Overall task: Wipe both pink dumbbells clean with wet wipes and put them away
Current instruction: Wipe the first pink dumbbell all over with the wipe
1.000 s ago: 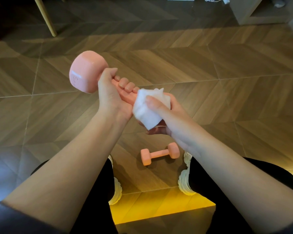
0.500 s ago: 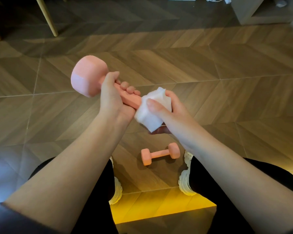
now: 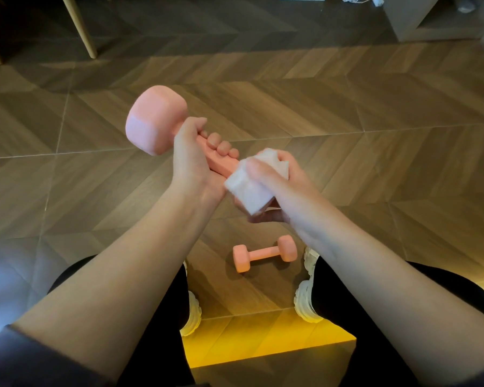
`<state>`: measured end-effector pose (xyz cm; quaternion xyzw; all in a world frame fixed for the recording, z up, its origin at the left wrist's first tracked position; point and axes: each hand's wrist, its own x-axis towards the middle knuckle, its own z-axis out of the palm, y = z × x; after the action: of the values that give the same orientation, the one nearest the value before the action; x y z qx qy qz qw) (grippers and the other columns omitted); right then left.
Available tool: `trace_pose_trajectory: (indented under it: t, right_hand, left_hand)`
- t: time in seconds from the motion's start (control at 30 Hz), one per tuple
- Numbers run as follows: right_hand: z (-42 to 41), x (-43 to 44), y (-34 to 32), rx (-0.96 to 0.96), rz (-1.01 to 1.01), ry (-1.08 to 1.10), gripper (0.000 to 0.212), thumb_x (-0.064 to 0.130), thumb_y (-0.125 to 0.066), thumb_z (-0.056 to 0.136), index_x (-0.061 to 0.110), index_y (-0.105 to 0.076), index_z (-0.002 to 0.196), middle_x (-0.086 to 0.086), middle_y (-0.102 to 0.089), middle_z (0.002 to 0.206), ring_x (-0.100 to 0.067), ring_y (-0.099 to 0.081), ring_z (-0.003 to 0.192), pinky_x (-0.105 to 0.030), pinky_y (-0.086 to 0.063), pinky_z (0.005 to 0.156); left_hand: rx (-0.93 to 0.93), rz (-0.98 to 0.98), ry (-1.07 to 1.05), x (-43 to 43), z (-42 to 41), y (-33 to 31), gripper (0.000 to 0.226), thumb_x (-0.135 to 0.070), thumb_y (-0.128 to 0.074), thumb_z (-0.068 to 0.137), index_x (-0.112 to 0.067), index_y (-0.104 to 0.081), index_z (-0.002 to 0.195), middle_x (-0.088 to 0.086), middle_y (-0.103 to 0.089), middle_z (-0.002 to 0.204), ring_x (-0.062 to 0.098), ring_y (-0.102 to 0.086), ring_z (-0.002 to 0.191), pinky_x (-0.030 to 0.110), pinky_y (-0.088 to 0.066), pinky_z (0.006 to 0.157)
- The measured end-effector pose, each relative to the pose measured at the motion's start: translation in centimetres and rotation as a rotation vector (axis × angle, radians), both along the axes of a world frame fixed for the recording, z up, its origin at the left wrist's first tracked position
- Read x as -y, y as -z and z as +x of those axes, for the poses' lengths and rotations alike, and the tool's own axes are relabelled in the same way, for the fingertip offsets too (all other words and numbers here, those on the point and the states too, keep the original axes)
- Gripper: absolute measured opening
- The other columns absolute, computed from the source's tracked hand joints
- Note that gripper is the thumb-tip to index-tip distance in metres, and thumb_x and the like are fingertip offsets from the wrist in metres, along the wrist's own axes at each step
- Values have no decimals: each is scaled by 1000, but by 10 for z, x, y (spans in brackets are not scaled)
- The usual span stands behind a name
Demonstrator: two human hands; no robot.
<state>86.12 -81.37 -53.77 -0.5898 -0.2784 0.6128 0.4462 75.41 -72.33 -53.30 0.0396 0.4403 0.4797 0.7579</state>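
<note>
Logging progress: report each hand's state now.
Left hand: grips the dumbbell handle.
Right hand: holds the wipe against the dumbbell.

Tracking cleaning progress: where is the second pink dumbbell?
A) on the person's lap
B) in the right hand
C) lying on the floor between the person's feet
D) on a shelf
C: the second dumbbell lies on the floor between the white shoes, while the left hand grips the held dumbbell and the right hand holds a wipe against it.
</note>
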Motion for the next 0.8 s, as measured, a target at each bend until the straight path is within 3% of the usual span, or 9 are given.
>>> trace_pose_trajectory:
  t: [0.1, 0.2, 0.33, 0.43, 0.57, 0.67, 0.73, 0.8]
  right_hand:
    - [12, -1, -4, -130, -47, 11, 34, 40, -52, 99, 23, -53, 128, -13, -67, 115, -26, -68, 96, -52, -60, 77]
    - [24, 3, -3, -265, 13, -94, 43, 32, -60, 95, 23, -50, 136, -9, -65, 124, -23, -67, 105, -49, -58, 85]
    - [20, 6, -3, -144, 71, -200, 54, 26, -73, 79, 40, -52, 126, 9, -63, 119, -11, -66, 104, -30, -57, 77]
    - [8, 3, -2, -45, 75, -97, 51, 24, -80, 77, 39, -55, 118, 8, -62, 117, -13, -68, 101, -33, -59, 71]
    - [4, -2, -1, 25, 9, -65, 39, 46, -71, 83, 35, -54, 116, 3, -68, 109, -13, -71, 90, -33, -58, 67]
    - [15, -2, -4, -91, -107, -145, 47, 56, -57, 91, 27, -54, 127, -11, -68, 110, -27, -71, 88, -42, -60, 71]
    - [20, 0, -8, -240, -135, -157, 52, 50, -56, 89, 21, -52, 132, -20, -65, 119, -34, -70, 93, -44, -60, 73]
    - [21, 3, -8, -309, -92, -122, 52, 40, -62, 82, 19, -53, 129, -16, -66, 120, -29, -70, 97, -45, -60, 78]
  left_hand:
    - [34, 3, -17, -3, 0, -1, 30, -16, -47, 92, -18, -31, 67, -5, -26, 51, 13, -26, 41, 23, -30, 46]
    - [57, -2, -52, -8, -4, -1, 31, -16, -46, 92, -19, -31, 65, -6, -25, 50, 12, -25, 41, 23, -28, 44]
    - [59, -6, -77, -7, -9, 0, 31, -15, -46, 91, -19, -31, 65, -6, -25, 51, 12, -25, 41, 23, -29, 44]
    - [39, 13, -64, -5, -9, -1, 30, -15, -44, 92, -19, -29, 67, -6, -23, 51, 12, -23, 42, 23, -27, 45]
    - [5, 43, -16, -2, -4, -3, 30, -15, -45, 91, -19, -29, 66, -5, -23, 51, 13, -23, 43, 24, -28, 46]
    - [11, 57, -7, -2, -1, -4, 31, -16, -46, 91, -19, -30, 64, -5, -24, 51, 13, -22, 43, 24, -28, 45]
    - [3, 63, -22, -3, -2, -4, 31, -18, -49, 92, -18, -34, 64, -5, -29, 52, 12, -29, 44, 24, -33, 47]
    - [-28, 47, -24, -3, -3, -3, 30, -19, -57, 91, -17, -41, 66, -3, -44, 55, 13, -45, 49, 25, -44, 56]
